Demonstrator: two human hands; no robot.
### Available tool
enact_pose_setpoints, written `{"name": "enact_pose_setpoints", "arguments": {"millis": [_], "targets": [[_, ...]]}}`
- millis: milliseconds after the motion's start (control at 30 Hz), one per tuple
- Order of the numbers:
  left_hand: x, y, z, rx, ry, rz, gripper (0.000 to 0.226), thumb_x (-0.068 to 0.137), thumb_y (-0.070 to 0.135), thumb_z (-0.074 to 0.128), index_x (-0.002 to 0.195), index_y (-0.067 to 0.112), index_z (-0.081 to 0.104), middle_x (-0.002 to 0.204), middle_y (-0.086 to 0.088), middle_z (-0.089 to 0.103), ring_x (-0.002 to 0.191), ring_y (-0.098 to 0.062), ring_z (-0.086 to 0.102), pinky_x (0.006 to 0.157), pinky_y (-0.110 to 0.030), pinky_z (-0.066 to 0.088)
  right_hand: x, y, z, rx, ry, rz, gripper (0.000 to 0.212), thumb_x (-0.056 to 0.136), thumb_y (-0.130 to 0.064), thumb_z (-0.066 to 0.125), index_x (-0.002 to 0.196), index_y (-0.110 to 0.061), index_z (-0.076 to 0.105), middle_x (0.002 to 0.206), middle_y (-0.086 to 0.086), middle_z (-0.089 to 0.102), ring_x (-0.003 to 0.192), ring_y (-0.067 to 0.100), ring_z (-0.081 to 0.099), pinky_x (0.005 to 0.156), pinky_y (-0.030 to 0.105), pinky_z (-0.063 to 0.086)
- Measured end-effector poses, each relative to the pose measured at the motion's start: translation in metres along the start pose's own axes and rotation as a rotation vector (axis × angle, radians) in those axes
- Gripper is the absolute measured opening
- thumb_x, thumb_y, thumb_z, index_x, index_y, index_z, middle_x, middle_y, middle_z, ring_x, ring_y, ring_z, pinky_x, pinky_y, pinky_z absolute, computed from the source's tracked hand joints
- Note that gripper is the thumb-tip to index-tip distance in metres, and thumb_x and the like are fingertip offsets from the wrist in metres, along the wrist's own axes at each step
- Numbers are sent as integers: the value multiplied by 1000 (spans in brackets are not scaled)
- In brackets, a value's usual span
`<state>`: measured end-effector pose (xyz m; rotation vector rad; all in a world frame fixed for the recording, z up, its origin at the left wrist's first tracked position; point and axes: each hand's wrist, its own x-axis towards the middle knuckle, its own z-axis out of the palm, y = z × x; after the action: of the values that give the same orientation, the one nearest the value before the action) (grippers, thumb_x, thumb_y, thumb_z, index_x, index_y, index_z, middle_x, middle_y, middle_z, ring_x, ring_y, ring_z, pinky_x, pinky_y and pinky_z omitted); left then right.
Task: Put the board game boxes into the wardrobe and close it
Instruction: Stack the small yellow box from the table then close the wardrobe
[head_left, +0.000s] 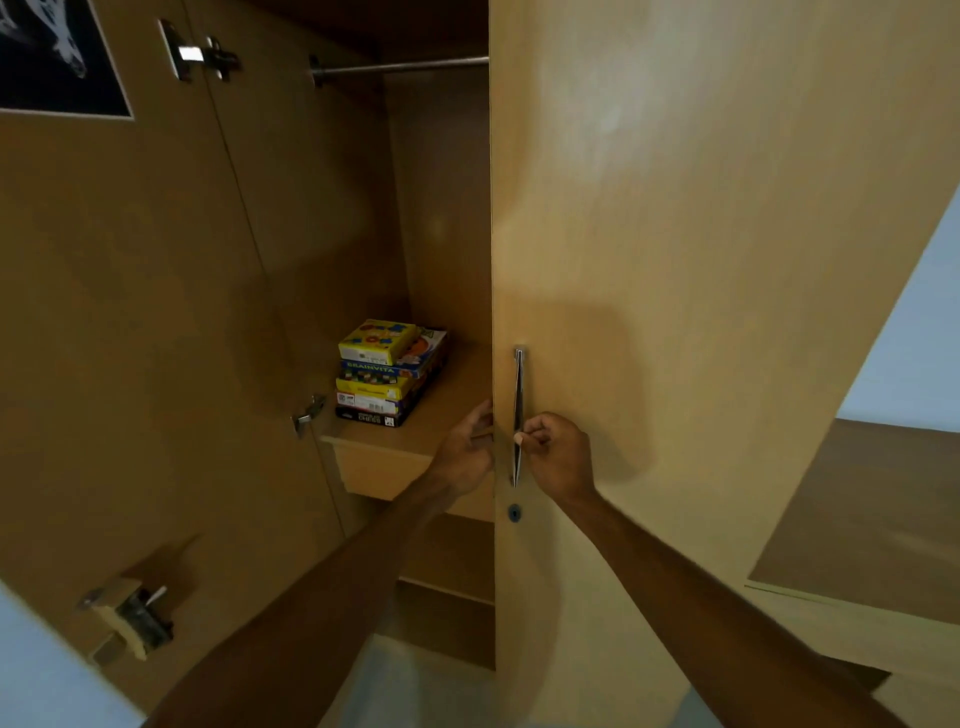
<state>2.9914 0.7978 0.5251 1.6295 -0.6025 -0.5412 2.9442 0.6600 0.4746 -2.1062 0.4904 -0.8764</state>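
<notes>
Boxes (389, 371) sit stacked on the shelf (452, 400), up-left of your hands. Right hand (556, 452) is curled around the vertical handle (518, 415); left hand (465, 452) pinches the door (675, 260) edge, just beside it. Your right hand leads the closing swing.

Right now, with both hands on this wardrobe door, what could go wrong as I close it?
1. The left hand is curled round the free edge of the right-hand door, so its fingers could get pinched as it shuts.
2. The right hand grips the handle only with its fingertips, which might slip.
3. The left-hand door stands wide open, so the wardrobe won't be closed yet.
</notes>
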Motion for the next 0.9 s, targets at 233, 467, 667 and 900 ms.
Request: {"name": "enact_pose_setpoints", "arguments": {"millis": [233, 467, 667, 900], "targets": [[39, -4, -8, 55, -59, 45, 84, 80, -25, 48, 149, 19, 30, 137, 0, 51, 111, -8, 55, 60, -17, 54, 32, 12, 15, 0, 40, 21, 8, 81, -23, 73, 83, -18, 68, 71, -5, 68, 66, 11, 65, 65, 36, 57], [58, 0, -10, 115, -89, 47, 82, 85, -16, 51, 148, 30, 29, 122, 16, 49, 113, -4, 51, 59, -15, 51, 50, 19, 20, -4, 53, 21, 8, 81, -23, 73, 84, -16, 69, 72, -4, 69, 66, 12, 65, 67, 36, 57], [70, 2, -6, 145, -93, 63, 81, 85, -16, 51, 148, 30, 27, 120, 20, 47, 103, 6, 50, 64, -12, 50, 61, 21, 23, -3, 61, 21, 6, 82, -21, 72, 84, -16, 69, 72, -5, 68, 67, 12, 65, 66, 34, 57], [83, -7, -10, 93, -100, 64, 76, 86, -4, 63, 142, 38, 34, 126, 17, 50, 114, -3, 50, 71, -16, 53, 57, 29, 23, 37, 20, 37, 12, 83, -14, 71, 96, -11, 71, 83, -3, 70, 75, 8, 66, 64, 6, 47]]}}
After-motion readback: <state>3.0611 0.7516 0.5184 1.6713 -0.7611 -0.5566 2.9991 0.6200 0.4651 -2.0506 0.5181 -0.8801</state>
